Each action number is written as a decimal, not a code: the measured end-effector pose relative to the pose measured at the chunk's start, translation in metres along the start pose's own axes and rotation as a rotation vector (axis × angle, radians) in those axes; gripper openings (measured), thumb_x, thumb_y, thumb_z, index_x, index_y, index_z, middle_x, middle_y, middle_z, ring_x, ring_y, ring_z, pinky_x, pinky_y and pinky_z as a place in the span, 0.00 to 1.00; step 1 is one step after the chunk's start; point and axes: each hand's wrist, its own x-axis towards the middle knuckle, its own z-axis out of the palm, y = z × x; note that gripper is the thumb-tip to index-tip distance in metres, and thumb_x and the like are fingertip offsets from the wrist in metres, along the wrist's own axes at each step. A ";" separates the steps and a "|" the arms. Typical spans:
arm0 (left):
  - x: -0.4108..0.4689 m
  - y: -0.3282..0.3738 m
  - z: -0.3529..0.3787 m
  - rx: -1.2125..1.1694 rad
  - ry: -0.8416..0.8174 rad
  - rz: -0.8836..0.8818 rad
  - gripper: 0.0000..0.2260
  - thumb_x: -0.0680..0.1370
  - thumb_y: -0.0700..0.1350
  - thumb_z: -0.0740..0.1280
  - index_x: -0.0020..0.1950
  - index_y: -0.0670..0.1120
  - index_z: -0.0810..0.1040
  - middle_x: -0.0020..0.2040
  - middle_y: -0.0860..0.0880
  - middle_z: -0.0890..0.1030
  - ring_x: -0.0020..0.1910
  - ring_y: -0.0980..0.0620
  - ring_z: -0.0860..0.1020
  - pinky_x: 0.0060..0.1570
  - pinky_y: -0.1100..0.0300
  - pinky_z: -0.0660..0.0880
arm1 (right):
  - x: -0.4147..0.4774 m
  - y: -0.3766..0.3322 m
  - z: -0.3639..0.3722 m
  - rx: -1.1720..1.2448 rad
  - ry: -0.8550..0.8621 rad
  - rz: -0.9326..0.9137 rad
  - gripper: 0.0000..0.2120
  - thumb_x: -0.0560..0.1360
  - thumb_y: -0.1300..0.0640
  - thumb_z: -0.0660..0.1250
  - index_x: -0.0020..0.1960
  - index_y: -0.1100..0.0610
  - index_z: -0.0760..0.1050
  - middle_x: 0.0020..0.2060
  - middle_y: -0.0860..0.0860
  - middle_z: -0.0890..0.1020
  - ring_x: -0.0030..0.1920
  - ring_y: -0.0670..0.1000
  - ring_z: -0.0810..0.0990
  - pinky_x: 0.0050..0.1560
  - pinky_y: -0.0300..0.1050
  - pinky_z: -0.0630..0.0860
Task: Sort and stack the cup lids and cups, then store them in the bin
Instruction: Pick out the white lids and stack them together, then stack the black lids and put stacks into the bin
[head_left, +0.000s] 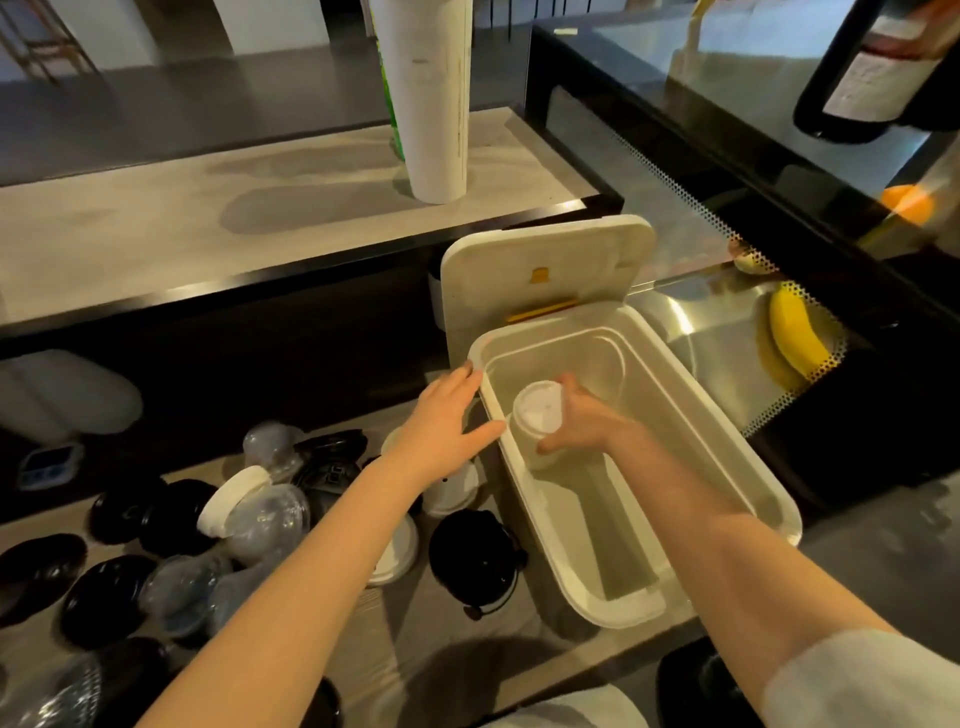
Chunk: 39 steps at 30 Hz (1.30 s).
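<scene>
both arms extended, left grip (447, 421) with fingers straight, right grip (587, 422) curled round a lid stack (537, 410).

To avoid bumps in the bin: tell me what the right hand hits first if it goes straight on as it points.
Likely the bin's left wall, just below the left hand on the rim; the white stack that the right hand holds would touch first. Depth is unclear.

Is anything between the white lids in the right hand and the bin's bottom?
Nothing visible does. The right hand holds the stack of round white plastic lids inside the white rectangular plastic bin, whose hinged cover stands open; the bin floor below looks bare.
</scene>
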 end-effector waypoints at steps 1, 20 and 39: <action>0.001 -0.001 0.000 0.034 0.002 -0.004 0.33 0.78 0.58 0.61 0.78 0.50 0.50 0.78 0.51 0.49 0.77 0.49 0.47 0.74 0.54 0.47 | 0.004 0.001 0.005 -0.003 -0.010 -0.003 0.49 0.63 0.52 0.78 0.72 0.53 0.50 0.66 0.55 0.67 0.64 0.58 0.70 0.59 0.51 0.72; 0.004 0.006 -0.010 0.302 -0.007 -0.023 0.34 0.76 0.62 0.60 0.77 0.52 0.52 0.78 0.53 0.51 0.77 0.48 0.49 0.72 0.46 0.55 | 0.017 0.018 0.019 0.100 -0.063 -0.069 0.44 0.64 0.57 0.77 0.71 0.48 0.55 0.60 0.49 0.68 0.60 0.51 0.68 0.56 0.46 0.70; -0.070 -0.066 -0.053 0.363 0.137 -0.120 0.24 0.78 0.54 0.63 0.71 0.44 0.68 0.69 0.47 0.71 0.68 0.46 0.67 0.65 0.48 0.68 | -0.077 -0.086 0.015 -0.263 0.401 -0.396 0.20 0.76 0.52 0.65 0.66 0.55 0.71 0.63 0.52 0.75 0.65 0.55 0.70 0.61 0.49 0.69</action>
